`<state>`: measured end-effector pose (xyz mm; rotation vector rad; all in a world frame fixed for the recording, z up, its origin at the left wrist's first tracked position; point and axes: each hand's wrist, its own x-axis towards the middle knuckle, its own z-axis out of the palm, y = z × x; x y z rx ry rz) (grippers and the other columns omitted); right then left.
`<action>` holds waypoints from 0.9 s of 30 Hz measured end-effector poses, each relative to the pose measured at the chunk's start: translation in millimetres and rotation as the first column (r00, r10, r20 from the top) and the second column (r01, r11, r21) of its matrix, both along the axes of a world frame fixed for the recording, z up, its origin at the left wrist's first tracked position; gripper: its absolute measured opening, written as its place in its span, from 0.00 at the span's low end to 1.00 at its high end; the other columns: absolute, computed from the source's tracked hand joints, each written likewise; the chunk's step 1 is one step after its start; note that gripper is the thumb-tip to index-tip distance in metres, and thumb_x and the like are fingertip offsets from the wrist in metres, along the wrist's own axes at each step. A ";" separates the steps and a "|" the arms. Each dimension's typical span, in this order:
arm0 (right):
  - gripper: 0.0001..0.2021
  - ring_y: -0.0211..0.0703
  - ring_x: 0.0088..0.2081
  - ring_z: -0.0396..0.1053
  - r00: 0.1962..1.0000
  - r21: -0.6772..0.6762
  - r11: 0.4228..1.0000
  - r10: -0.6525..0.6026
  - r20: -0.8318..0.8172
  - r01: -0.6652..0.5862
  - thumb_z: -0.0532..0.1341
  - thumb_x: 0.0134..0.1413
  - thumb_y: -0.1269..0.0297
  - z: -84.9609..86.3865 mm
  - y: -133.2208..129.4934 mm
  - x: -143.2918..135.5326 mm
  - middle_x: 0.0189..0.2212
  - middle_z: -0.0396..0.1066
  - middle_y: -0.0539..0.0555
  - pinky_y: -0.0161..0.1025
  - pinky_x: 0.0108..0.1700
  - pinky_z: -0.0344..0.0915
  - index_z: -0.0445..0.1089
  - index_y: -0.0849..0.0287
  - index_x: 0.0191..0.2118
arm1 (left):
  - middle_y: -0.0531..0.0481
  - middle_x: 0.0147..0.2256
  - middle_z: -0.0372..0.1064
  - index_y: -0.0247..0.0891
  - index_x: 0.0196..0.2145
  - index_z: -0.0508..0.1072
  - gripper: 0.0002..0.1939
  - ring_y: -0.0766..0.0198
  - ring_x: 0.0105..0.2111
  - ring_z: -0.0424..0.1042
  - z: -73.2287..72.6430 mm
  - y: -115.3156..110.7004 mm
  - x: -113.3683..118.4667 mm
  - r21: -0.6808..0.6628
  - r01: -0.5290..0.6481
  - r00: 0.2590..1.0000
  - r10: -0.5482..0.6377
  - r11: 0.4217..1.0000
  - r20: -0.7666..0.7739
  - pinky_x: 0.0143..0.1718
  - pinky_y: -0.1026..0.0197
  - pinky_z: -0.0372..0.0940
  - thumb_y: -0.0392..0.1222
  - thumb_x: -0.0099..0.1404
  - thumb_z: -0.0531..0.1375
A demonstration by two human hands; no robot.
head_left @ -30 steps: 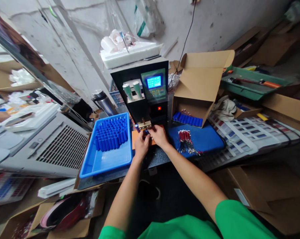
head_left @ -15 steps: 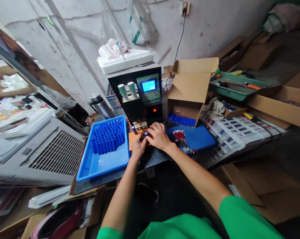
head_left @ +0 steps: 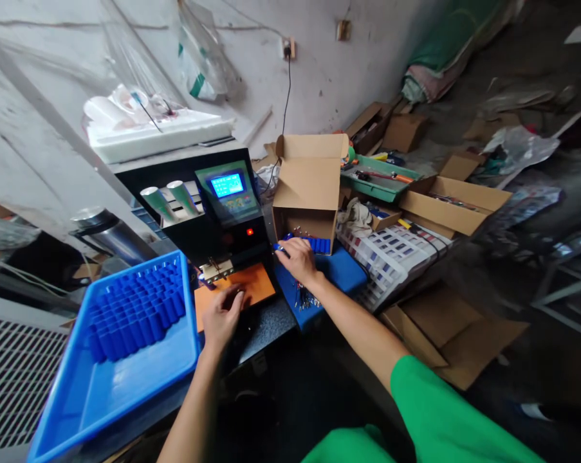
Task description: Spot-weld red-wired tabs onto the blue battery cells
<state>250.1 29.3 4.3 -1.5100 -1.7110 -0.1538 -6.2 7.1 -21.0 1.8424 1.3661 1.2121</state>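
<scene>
Right hand [head_left: 298, 258]: grips a blue cylinder [head_left: 281, 250] near the open brown cardboard box [head_left: 309, 177] | left hand [head_left: 221, 318]: curls over the flat orange board [head_left: 260, 283], cannot tell whether holding anything

Dim, soft light; wall [head_left: 319, 96] pale, screen [head_left: 227, 185] glowing; edges stretched, right side perhaps blurred.

Deep-blue cylindrical cells [head_left: 136, 315] stand toward the far edge of a brighter blue plastic tray [head_left: 101, 392]. The black spot welder [head_left: 193, 241] shows a light-blue display [head_left: 227, 185]; the mat [head_left: 261, 283] before it is orange.
</scene>
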 end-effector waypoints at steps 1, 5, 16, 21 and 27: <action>0.12 0.52 0.51 0.69 0.999 -0.010 0.999 -0.043 0.014 0.043 0.60 0.67 0.64 -2.6 7.9 14.2 0.44 0.78 0.60 0.46 0.54 0.57 0.76 0.61 0.50 | 0.45 0.43 0.79 0.40 0.44 0.79 0.19 0.54 0.44 0.79 0.4 -0.3 -0.2 0.013 -0.012 1.000 0.013 1.000 -0.025 0.51 0.52 0.72 0.56 0.63 0.62; 0.13 0.53 0.52 0.66 0.986 -0.075 0.988 -0.128 0.107 0.136 0.60 0.67 0.64 -17.9 35.5 49.1 0.46 0.78 0.61 0.47 0.55 0.55 0.76 0.61 0.52 | 0.47 0.42 0.80 0.41 0.43 0.79 0.18 0.55 0.42 0.79 0.6 -1.7 -1.2 0.051 -0.025 0.996 0.029 0.998 -0.082 0.46 0.54 0.73 0.57 0.64 0.61; 0.14 0.56 0.54 0.63 0.970 -0.250 0.954 -0.113 0.215 0.166 0.57 0.67 0.63 -51.1 53.9 50.5 0.49 0.76 0.63 0.50 0.56 0.54 0.77 0.62 0.49 | 0.46 0.42 0.80 0.43 0.46 0.79 0.18 0.55 0.42 0.79 -7.4 -2.1 -3.5 0.042 -0.019 0.995 0.023 0.999 -0.099 0.45 0.54 0.74 0.55 0.66 0.60; 0.14 0.58 0.55 0.63 0.970 -0.257 0.945 -0.156 0.185 0.201 0.58 0.65 0.65 -52.0 58.0 47.1 0.49 0.75 0.64 0.51 0.58 0.55 0.77 0.62 0.48 | 0.47 0.41 0.80 0.43 0.42 0.79 0.17 0.55 0.41 0.79 -1.3 -3.2 -0.7 0.052 -0.032 0.995 0.036 0.998 -0.093 0.44 0.55 0.74 0.56 0.65 0.61; 0.15 0.57 0.57 0.63 0.993 -0.221 0.970 -0.078 0.093 0.097 0.60 0.61 0.67 -39.4 50.8 53.8 0.51 0.74 0.64 0.52 0.61 0.57 0.76 0.62 0.51 | 0.47 0.40 0.80 0.42 0.42 0.79 0.19 0.56 0.40 0.79 -2.9 -1.4 0.7 0.055 -0.049 0.991 0.055 0.997 -0.124 0.43 0.56 0.73 0.57 0.65 0.60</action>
